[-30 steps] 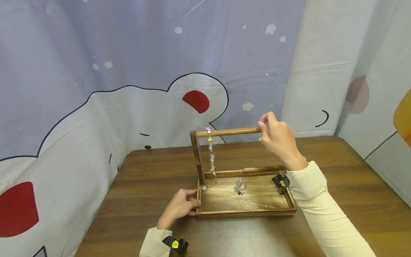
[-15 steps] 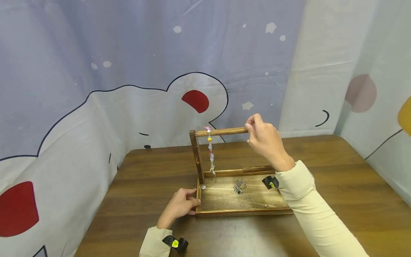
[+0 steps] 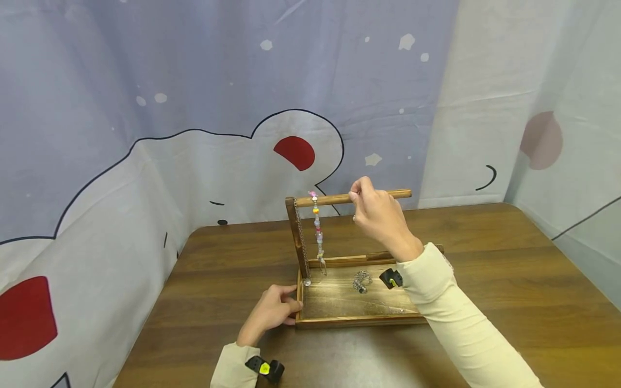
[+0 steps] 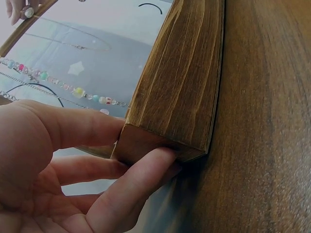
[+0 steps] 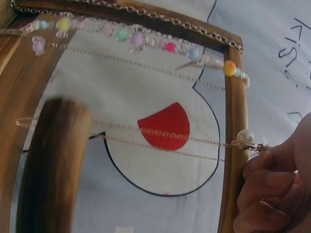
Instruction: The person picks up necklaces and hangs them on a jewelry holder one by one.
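Note:
A wooden jewelry stand point(image 3: 339, 321) has a tray base, an upright post and a horizontal bar. My left hand point(image 3: 270, 309) grips the tray's left end; the left wrist view shows thumb and fingers around its corner. At the bar, my right hand point(image 3: 380, 213) pinches a fine chain necklace point(image 5: 184, 139) draped across it. A white pearl-like bead point(image 5: 245, 136) shows beside those fingertips. Nearer the post hang a colorful beaded bracelet point(image 3: 318, 229) and a silver chain point(image 3: 301, 231) with a round pendant.
A bunched silver chain point(image 3: 361, 281) lies in the tray, with a thin chain point(image 3: 400, 311) partly hidden behind the right sleeve. The stand is on a brown wooden table point(image 3: 233, 258), backed by a printed curtain point(image 3: 204, 172).
My right hand has slid left along the bar toward the beaded bracelet, uncovering the bar's right end. The left hand stays on the tray.

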`<state>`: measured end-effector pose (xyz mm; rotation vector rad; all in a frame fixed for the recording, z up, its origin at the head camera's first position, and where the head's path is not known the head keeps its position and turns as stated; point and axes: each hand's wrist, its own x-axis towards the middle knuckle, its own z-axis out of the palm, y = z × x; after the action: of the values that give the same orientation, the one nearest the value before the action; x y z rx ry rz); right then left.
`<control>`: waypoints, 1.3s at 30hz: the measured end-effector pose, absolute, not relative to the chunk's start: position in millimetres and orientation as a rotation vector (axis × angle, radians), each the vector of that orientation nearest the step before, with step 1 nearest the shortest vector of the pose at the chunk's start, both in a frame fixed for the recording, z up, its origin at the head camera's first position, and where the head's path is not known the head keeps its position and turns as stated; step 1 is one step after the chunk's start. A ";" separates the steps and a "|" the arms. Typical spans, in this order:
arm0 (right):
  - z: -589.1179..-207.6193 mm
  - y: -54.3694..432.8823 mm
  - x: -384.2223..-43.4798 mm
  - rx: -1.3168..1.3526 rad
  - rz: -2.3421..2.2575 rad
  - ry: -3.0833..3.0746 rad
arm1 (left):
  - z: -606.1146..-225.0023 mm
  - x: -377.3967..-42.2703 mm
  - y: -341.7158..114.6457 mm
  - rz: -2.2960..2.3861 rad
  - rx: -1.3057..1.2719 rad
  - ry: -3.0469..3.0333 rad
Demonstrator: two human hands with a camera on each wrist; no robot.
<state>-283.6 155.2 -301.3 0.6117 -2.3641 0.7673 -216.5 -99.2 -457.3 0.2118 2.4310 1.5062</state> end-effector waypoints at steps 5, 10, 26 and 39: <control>-302.6 145.5 -283.9 0.644 0.768 -2.357 | -457.6 -216.7 -99.3 1.500 0.206 2.439; -303.3 139.3 -282.9 0.654 0.780 -2.371 | -457.3 -216.5 -99.2 1.505 0.204 2.437; -309.1 126.5 -279.9 0.707 0.784 -2.358 | -456.6 -216.3 -98.9 1.507 0.184 2.431; -327.0 128.5 -274.7 0.672 0.823 -2.362 | -457.4 -216.7 -98.8 1.505 0.188 2.435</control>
<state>-274.7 128.5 -327.0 0.6719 -2.3619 0.8234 -216.7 -98.8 -457.4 0.1883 2.4346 1.5048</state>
